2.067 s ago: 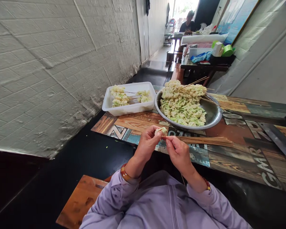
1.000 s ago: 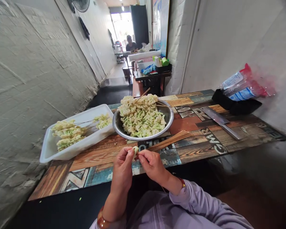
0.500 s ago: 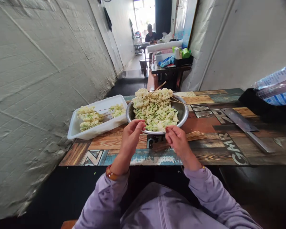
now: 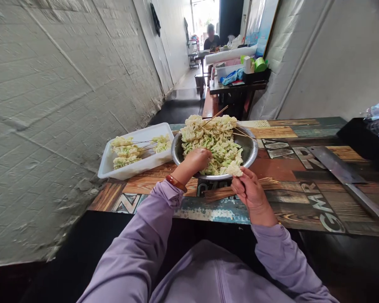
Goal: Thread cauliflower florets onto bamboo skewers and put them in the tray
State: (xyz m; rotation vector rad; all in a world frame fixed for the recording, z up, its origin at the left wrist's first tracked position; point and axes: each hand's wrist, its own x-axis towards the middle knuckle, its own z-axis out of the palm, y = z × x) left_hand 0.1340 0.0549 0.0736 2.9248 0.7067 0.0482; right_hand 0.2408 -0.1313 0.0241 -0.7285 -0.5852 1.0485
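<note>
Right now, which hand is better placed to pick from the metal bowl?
Likely the left hand: it is at the loose florets in the bowl, while the right hand holds a cauliflower piece.

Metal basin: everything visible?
The metal basin is round, silvery and wide-rimmed, upright on the wood-patterned table. Loose cauliflower florets fill much of it; skewered cauliflower is piled at the back, sticks jutting rightward. The left hand is at the florets, the right hand by the front rim. Whether the white tray touches the left side is unclear.
</note>
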